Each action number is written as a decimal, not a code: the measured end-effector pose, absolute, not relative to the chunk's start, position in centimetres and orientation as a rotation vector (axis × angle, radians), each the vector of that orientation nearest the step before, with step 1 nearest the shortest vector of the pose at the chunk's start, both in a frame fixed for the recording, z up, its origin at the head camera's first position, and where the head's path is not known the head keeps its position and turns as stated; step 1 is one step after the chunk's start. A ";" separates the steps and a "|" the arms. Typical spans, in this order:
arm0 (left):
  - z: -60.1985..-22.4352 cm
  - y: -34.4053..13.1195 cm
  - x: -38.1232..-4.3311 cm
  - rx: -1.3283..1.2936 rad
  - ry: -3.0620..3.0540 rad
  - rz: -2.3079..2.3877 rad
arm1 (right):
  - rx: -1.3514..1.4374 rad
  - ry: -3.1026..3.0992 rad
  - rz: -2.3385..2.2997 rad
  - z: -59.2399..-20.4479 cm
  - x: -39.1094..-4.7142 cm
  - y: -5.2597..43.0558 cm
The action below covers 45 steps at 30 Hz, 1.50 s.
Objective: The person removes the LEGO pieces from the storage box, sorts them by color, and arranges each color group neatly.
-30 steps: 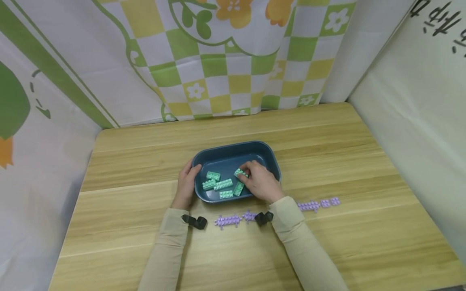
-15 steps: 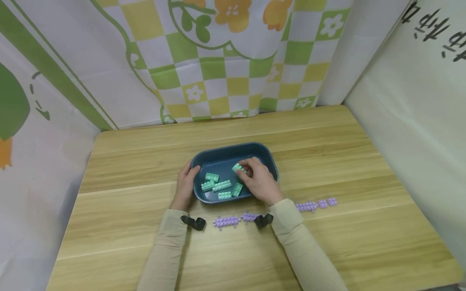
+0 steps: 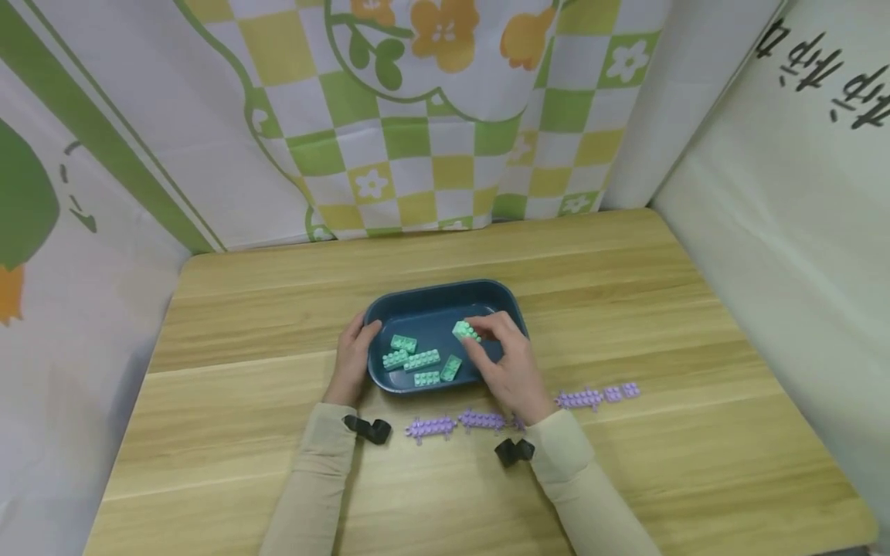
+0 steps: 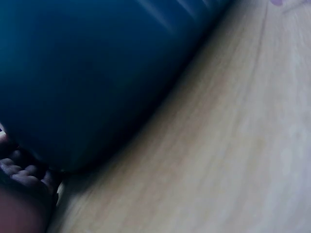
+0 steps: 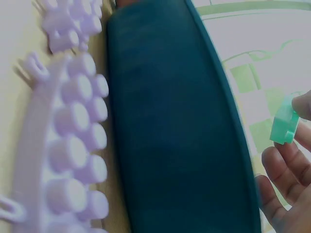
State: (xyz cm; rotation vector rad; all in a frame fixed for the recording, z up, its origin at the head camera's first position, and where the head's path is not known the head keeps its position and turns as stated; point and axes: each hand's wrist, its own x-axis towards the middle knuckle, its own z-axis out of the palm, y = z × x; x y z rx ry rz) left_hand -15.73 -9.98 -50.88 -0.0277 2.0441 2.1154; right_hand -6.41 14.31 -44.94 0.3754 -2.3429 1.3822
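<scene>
Wood-grained tabletop is bearing a smooth, dark-blue, round-cornered tray. Left hand is gripping the tray's left rim, thumb over the edge. Right hand is pinching a green brick between thumb and fingers, over the tray's right part. The brick is showing a blocky mint body, round studs. Five loose bricks are lying inside; studded purple strips with little side loops are sitting along the near side.
</scene>
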 end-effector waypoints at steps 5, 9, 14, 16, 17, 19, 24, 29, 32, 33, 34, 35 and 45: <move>-50.8 -10.2 -15.8 -0.041 2.046 2.099 | 0.475 -2.369 1.314 -44.6 -4.6 13.6; -50.7 -10.1 -15.9 -0.055 2.034 2.085 | 0.562 -2.381 1.272 -44.7 -3.2 12.9; -49.8 -10.0 -15.8 -0.047 2.032 2.063 | 0.648 -2.501 1.198 -45.2 -1.5 12.2; -49.0 -9.9 -15.6 -0.040 2.038 2.056 | 0.665 -2.579 1.150 -45.6 -1.0 11.9; -48.7 -9.9 -15.5 -0.037 2.042 2.056 | 0.674 -2.612 1.115 -45.7 -0.8 11.7; -47.9 -9.8 -15.2 -0.030 2.043 2.058 | 0.688 -2.662 1.063 -46.0 -0.4 11.5; -47.3 -9.7 -15.0 -0.029 2.034 2.065 | 0.730 -2.737 0.971 -46.4 0.3 10.9; -47.5 -9.8 -14.9 -0.012 2.025 2.080 | 0.794 -2.816 0.949 -46.8 0.7 10.3; -47.5 -9.8 -14.9 -0.014 2.022 2.085 | 0.844 -2.855 0.901 -47.1 0.9 9.9; -47.6 -9.8 -14.9 -0.015 2.023 2.083 | 0.856 -2.867 0.879 -47.2 0.9 9.8; -47.6 -9.8 -14.9 -0.018 2.023 2.081 | 0.870 -2.876 0.858 -47.2 1.0 9.6; -47.6 -9.8 -14.8 -0.020 2.025 2.078 | 0.881 -2.883 0.833 -47.3 1.1 9.5; -47.7 -9.9 -14.9 -0.009 2.027 2.082 | 0.917 -2.942 0.776 -47.7 1.5 9.0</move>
